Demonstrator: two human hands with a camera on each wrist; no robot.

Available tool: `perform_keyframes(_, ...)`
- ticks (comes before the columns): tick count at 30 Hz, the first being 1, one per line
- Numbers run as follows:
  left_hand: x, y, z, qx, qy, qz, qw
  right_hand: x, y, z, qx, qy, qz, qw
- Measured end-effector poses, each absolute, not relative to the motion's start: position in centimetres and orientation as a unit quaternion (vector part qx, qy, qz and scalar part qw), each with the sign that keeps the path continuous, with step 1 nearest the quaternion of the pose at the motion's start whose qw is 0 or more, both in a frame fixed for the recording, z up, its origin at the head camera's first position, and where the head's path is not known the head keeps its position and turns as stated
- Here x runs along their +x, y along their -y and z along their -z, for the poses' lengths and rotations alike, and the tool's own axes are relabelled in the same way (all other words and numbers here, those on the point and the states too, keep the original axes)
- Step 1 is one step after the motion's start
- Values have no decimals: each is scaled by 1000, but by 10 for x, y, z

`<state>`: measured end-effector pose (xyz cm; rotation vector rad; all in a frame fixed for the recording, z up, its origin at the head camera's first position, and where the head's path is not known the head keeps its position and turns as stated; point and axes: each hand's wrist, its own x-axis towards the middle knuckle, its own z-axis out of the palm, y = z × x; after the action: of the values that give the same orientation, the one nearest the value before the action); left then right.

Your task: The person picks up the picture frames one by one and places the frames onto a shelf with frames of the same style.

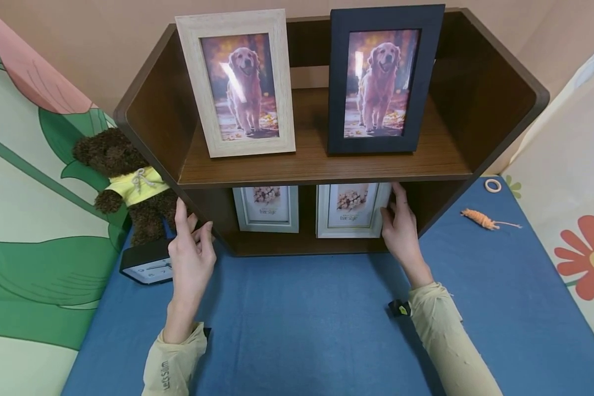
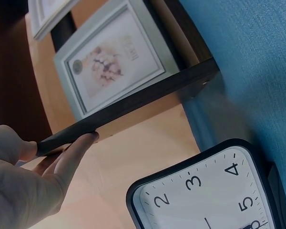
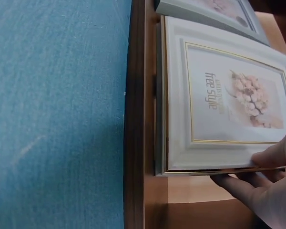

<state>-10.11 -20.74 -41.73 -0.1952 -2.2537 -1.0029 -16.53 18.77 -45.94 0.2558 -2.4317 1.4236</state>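
A dark brown two-tier shelf (image 1: 326, 171) stands on the blue cloth. My left hand (image 1: 192, 258) grips the front edge of its left side panel, thumb on one face and fingers on the other. On the lower tier is a white picture frame (image 1: 352, 208) with a thin gold line and a flower print. My right hand (image 1: 401, 228) pinches this frame by its right side, the thumb on the front border and the fingers behind in the right wrist view. Left of it stands a pale grey-green picture frame (image 1: 267, 209) with a similar print.
On the upper tier stand a cream frame (image 1: 247, 88) and a dark navy frame (image 1: 386, 82) with dog photos. A black clock (image 2: 205, 191) and a brown teddy bear (image 1: 138, 187) are left of the shelf. An orange toy (image 1: 481, 219) and a ring (image 1: 493, 185) lie right.
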Motion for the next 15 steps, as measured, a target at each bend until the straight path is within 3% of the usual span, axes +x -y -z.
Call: perform_keyframes(15, -101, 208, 419, -75, 859, 389, 325, -160, -180, 461, 81, 853, -487, 168)
